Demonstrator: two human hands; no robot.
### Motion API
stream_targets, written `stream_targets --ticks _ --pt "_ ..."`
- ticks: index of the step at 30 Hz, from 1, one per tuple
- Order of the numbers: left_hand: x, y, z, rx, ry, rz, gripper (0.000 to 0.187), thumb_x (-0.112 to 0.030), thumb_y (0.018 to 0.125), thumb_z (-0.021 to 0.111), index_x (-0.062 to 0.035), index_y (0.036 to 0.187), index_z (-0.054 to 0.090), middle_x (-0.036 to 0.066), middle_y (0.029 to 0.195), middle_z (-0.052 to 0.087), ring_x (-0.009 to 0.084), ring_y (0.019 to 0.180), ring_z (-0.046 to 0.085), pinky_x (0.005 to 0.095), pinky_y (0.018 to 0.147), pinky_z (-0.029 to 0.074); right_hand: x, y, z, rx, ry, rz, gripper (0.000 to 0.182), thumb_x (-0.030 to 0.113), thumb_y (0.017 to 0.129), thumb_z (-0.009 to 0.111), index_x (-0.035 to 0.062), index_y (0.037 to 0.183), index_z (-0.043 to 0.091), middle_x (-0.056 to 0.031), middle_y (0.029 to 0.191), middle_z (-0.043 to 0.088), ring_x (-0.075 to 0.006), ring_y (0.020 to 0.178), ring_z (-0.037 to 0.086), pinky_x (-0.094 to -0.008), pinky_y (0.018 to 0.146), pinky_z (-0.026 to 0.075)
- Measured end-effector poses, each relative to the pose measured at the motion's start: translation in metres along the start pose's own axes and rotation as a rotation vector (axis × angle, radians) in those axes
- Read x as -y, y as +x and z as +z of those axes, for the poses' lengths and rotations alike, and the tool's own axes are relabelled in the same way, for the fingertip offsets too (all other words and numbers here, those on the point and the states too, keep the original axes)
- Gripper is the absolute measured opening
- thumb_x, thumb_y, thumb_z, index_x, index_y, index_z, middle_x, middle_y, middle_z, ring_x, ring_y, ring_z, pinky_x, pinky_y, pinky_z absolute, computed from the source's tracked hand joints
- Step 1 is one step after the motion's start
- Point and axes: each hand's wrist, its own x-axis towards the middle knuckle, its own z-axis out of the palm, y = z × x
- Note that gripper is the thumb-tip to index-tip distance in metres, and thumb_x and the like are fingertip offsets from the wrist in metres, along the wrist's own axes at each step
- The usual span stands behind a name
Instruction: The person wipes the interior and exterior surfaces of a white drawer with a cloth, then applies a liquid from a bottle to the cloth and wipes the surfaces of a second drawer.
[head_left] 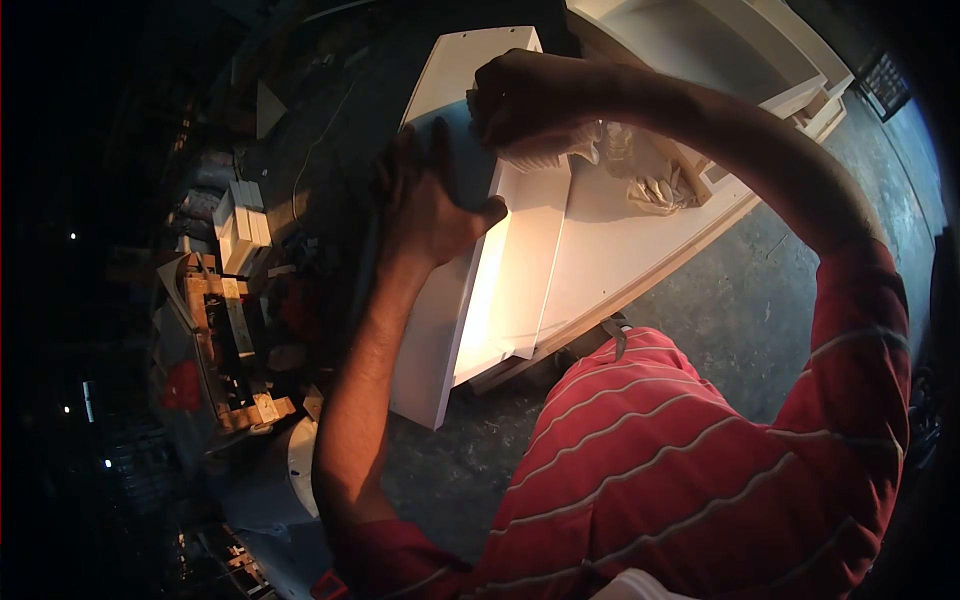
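Note:
A white drawer-like wooden box (522, 250) with a wide front panel (428, 350) stands tilted on a larger white board (600, 265). My left hand (432, 212) lies on the panel's outer face, fingers spread and the thumb at its top edge. Farther along the same panel, my right hand (525, 105) is closed in a fist-like grip. A small pale bit shows beside its fingers, but what it holds is hidden. Beyond the box, crumpled clear plastic bags (660, 190) rest on the white board, right of and below my right forearm.
A larger white cabinet frame (790, 90) stands at the upper right. Wooden frame pieces (235, 340) and a small box-shaped wooden piece (243, 228) lie to the left in shadow. Dark concrete floor (725, 310) shows to the right.

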Motion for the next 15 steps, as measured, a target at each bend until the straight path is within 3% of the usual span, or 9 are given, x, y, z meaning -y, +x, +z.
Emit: stream_targets --ticks 2,3,6,7,8,10,12,15 --pt "-0.008 0.0 -0.004 0.038 0.051 -0.142 0.103 -0.046 0.063 0.076 -0.0002 0.145 0.034 0.038 0.147 0.021 0.0539 0.139 0.016 0.0571 0.116 0.013 -0.014 -0.002 0.014 0.098 0.382 0.243 0.008 0.014 0.072 0.065 0.0095 0.076 0.071 -0.005 0.088 0.068 -0.0205 0.081 0.066 -0.0312 0.071 0.055" --pt "-0.008 -0.002 -0.003 0.039 0.052 -0.143 0.103 -0.046 0.063 0.076 -0.0002 0.145 0.034 0.038 0.147 0.021 0.0539 0.139 0.016 0.0571 0.116 0.013 -0.016 -0.001 0.018 0.074 0.296 0.199 0.006 0.014 0.07 0.066 0.0125 0.073 0.071 -0.0013 0.085 0.069 -0.016 0.08 0.066 -0.0276 0.071 0.054" --pt "-0.004 -0.002 0.001 0.001 0.045 -0.107 0.1 -0.044 0.063 0.077 -0.0013 0.144 0.036 0.037 0.145 0.023 0.0533 0.138 0.018 0.0566 0.115 0.014 -0.004 -0.001 0.019 -0.082 0.398 0.164 0.006 0.014 0.066 0.07 0.0122 0.071 0.069 -0.0003 0.081 0.068 -0.017 0.08 0.066 -0.0276 0.071 0.053" --pt "-0.002 -0.003 0.002 -0.035 0.005 -0.063 0.099 -0.044 0.063 0.077 -0.0017 0.143 0.037 0.037 0.145 0.024 0.0531 0.138 0.018 0.0566 0.115 0.014 0.004 0.0 0.003 -0.034 0.686 0.311 0.005 0.013 0.063 0.071 0.0124 0.068 0.068 0.0008 0.074 0.066 -0.0172 0.079 0.066 -0.0281 0.07 0.053" --pt "-0.001 -0.003 0.002 -0.072 -0.035 -0.018 0.097 -0.043 0.063 0.077 -0.0021 0.142 0.038 0.038 0.144 0.024 0.0529 0.138 0.017 0.0567 0.115 0.014 -0.001 -0.002 -0.002 -0.035 0.683 0.312 0.005 0.013 0.063 0.071 0.0124 0.068 0.068 0.0008 0.074 0.066 -0.0172 0.079 0.066 -0.0281 0.07 0.053" --pt "-0.005 -0.002 -0.002 -0.014 -0.021 -0.074 0.095 -0.043 0.063 0.077 -0.0016 0.14 0.041 0.038 0.145 0.024 0.0528 0.138 0.017 0.0567 0.116 0.013 -0.003 -0.003 -0.004 0.007 0.035 0.02 0.002 0.011 0.066 0.069 0.0122 0.067 0.068 0.0007 0.072 0.065 -0.016 0.078 0.066 -0.0282 0.07 0.053" --pt "-0.006 -0.002 -0.003 0.034 -0.007 -0.129 0.092 -0.043 0.064 0.077 -0.0011 0.139 0.044 0.037 0.145 0.025 0.0527 0.138 0.016 0.0566 0.116 0.013 -0.001 -0.003 0.004 0.037 0.078 0.074 0.002 0.013 0.067 0.068 0.0117 0.066 0.067 -0.0003 0.072 0.064 -0.0167 0.078 0.066 -0.0286 0.07 0.054" --pt "-0.008 -0.001 -0.003 -0.07 -0.079 -0.041 0.085 -0.042 0.064 0.076 -0.0011 0.133 0.05 0.036 0.146 0.023 0.0522 0.138 0.016 0.0567 0.116 0.011 0.005 -0.006 -0.01 -0.077 0.003 0.049 0.005 0.014 0.068 0.068 0.0092 0.07 0.067 -0.0031 0.076 0.065 -0.0189 0.08 0.065 -0.0292 0.072 0.054"
